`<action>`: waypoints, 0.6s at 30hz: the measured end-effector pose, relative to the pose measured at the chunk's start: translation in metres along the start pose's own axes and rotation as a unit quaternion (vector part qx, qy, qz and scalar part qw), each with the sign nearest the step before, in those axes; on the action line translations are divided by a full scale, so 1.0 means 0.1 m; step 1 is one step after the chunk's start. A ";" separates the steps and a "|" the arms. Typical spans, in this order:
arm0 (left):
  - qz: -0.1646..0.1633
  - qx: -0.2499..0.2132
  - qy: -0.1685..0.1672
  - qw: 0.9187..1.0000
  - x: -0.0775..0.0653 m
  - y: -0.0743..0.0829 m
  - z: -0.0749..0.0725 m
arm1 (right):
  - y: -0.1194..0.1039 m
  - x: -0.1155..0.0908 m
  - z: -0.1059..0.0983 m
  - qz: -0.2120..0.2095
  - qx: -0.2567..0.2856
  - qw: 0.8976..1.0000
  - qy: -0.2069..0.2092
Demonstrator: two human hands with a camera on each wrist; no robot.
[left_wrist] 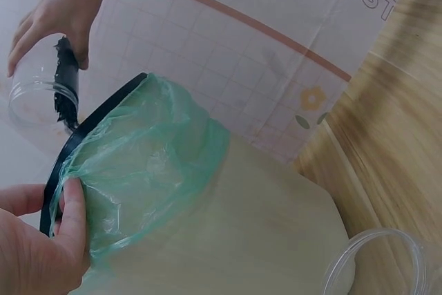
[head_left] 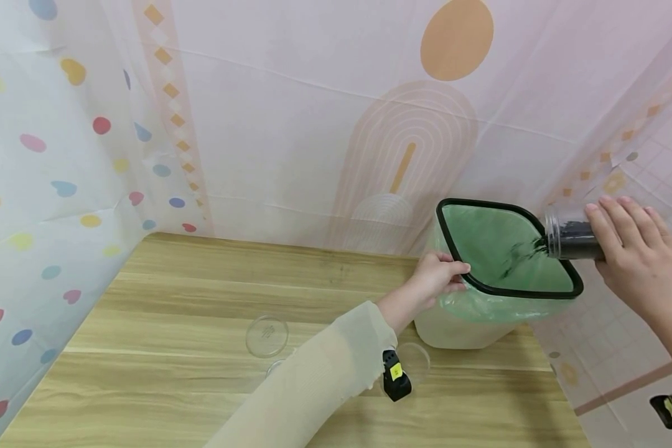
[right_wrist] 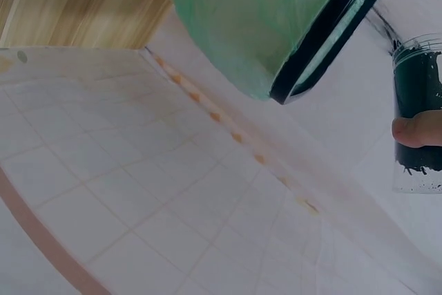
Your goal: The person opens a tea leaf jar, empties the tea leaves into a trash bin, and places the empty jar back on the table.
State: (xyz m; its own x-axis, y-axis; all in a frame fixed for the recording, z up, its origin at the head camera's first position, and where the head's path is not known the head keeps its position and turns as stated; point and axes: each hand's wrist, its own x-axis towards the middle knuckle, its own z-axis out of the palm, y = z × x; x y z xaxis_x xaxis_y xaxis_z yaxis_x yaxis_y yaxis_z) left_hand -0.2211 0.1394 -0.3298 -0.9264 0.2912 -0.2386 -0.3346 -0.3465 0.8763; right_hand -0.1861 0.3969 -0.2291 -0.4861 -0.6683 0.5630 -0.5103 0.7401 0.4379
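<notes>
My right hand (head_left: 641,261) grips a clear jar (head_left: 554,224), tipped on its side with its mouth over the bin's right edge. Dark, flaky-looking material (right_wrist: 416,88) partly fills the jar, and a stream of it (head_left: 519,254) falls into the bin. The bin (head_left: 459,333) is cream-coloured, lined with a green plastic bag (left_wrist: 155,160) and topped by a black rim (head_left: 515,292). At the near left side of that rim, my left hand (head_left: 438,277) pinches the edge, thumb on top and fingers against the bag outside.
A clear round lid (head_left: 266,336) lies on the wood-grain table (head_left: 173,292). Another clear round piece (head_left: 420,361) sits by my left wrist, and a third is mostly hidden under the sleeve. Patterned cloth (head_left: 291,124) hangs behind the table and at both sides.
</notes>
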 end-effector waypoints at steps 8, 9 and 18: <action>0.001 0.006 0.004 1.000 0.01 0.00 0.01 | 0.01 0.03 0.00 -0.020 0.000 1.000 0.016; 0.001 0.006 0.004 1.000 0.01 0.00 0.01 | 0.01 0.03 0.00 -0.026 0.003 1.000 0.017; 0.002 -0.003 0.002 1.000 0.02 -0.01 -0.01 | 0.00 0.07 0.03 -0.050 -0.014 0.998 0.034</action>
State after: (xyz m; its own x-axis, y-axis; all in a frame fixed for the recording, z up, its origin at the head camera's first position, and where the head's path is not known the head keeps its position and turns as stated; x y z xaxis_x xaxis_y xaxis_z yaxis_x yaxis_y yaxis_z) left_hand -0.2228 0.1393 -0.3314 -0.9285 0.2856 -0.2372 -0.3319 -0.3525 0.8750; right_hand -0.1915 0.3924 -0.2267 -0.3845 -0.7325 0.5617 -0.5331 0.6730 0.5127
